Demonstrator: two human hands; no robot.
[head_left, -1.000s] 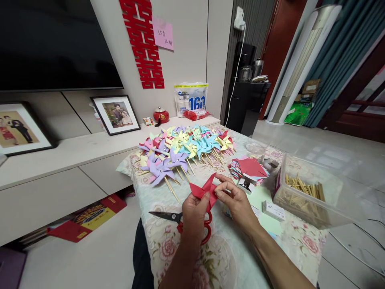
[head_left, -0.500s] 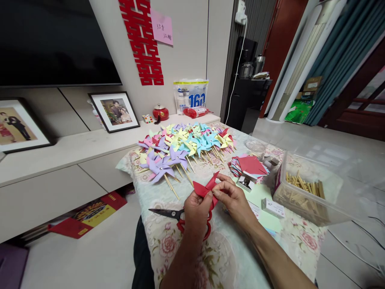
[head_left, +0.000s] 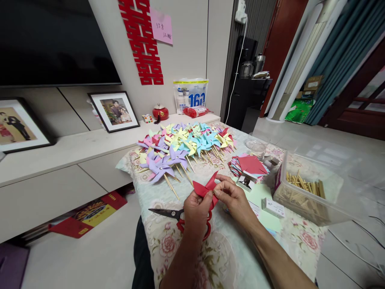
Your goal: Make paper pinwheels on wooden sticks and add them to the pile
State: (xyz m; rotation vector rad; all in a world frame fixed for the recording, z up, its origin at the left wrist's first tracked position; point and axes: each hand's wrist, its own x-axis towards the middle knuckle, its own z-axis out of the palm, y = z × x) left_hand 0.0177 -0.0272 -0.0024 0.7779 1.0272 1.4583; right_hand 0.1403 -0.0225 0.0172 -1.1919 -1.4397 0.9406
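Red paper [head_left: 205, 186], cut and partly folded into pinwheel blades, sits pinched between both hands just above the near edge of the table [head_left: 168, 245]. My left hand [head_left: 197, 214] closes on it from below, thumb and fingers pressed at the middle where the blades meet, while my right hand [head_left: 234, 200] nips the same centre from the other side with thumb and forefinger, so both grips are narrow and closed on the paper. From what I can see, I judge the step to be gathering the blade tips at the hub. To do it well I would keep the left pinch firm and unmoving, let the right fingertips bring each tip over in turn, and press only at the centre so the curved blades are not creased flat (a squashed blade spoils the shape). Whether a pin or stick is already in the hub I cannot tell, as the fingers cover it.

Directly under my hands lie scissors [head_left: 168, 214] with red handles, blades pointing left. To the right are a stack of cut paper squares [head_left: 251, 165] and a clear box of wooden sticks [head_left: 303, 188]. Farther back a spread of finished pinwheels [head_left: 183, 146] covers the far end of the table
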